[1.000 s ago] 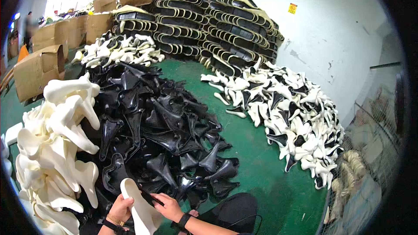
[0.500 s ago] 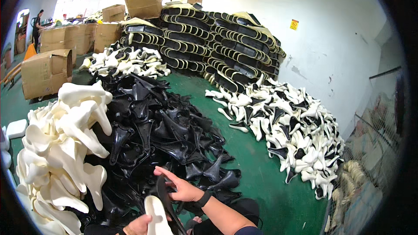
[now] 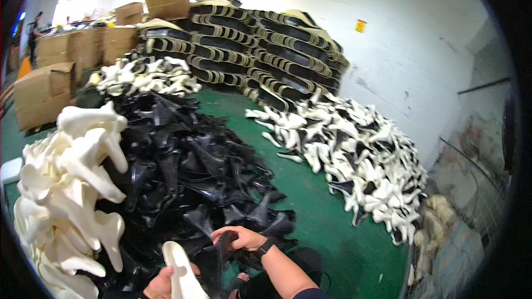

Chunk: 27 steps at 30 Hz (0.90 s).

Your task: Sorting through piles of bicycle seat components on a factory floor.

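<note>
Above the near edge of the green floor [image 3: 307, 199], we hold a white piece [image 3: 181, 276] in our left hand [image 3: 159, 285], thumb and fingers closed on its sides. Just right of it, our right hand [image 3: 244, 239] grips a black shell [image 3: 218, 260] near its top. If either grip loosened, the smooth surfaces could slide free into the black pile [image 3: 183, 155]. Toward the floor's left edge, the steep white stack [image 3: 72, 171] might topple if knocked.
</note>
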Motion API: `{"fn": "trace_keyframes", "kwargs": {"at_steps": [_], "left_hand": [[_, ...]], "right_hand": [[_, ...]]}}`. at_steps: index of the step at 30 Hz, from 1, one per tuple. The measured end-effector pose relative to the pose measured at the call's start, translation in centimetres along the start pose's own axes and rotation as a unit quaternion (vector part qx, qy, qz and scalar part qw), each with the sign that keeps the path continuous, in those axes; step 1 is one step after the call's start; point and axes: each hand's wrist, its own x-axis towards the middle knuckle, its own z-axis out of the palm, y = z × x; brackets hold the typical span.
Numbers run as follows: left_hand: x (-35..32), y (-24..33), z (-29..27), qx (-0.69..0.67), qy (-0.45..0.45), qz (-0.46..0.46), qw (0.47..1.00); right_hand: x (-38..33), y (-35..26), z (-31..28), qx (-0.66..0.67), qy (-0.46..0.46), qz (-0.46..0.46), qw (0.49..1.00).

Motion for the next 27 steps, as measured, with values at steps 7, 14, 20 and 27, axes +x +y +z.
{"fn": "trace_keyframes", "kwargs": {"at_steps": [7, 14, 20, 27], "left_hand": [[0.5, 4.5, 4.0, -0.109, 0.302, 0.182, 0.929], [-0.7, 4.5, -0.6, -0.036, 0.3, 0.293, 0.907], [0.9, 3.6, -2.2, -0.068, 0.335, 0.296, 0.892], [0.2, 3.6, -2.6, -0.086, 0.353, 0.298, 0.883]], "right_hand": [[-4.6, 5.7, -0.4, 0.3, 0.237, -0.09, 0.92], [-4.4, 8.5, 1.5, 0.487, 0.322, -0.157, 0.796], [-3.8, 4.1, 4.6, 0.476, 0.301, -0.144, 0.813], [-2.1, 1.9, 8.6, 0.393, 0.286, -0.103, 0.868]]}}
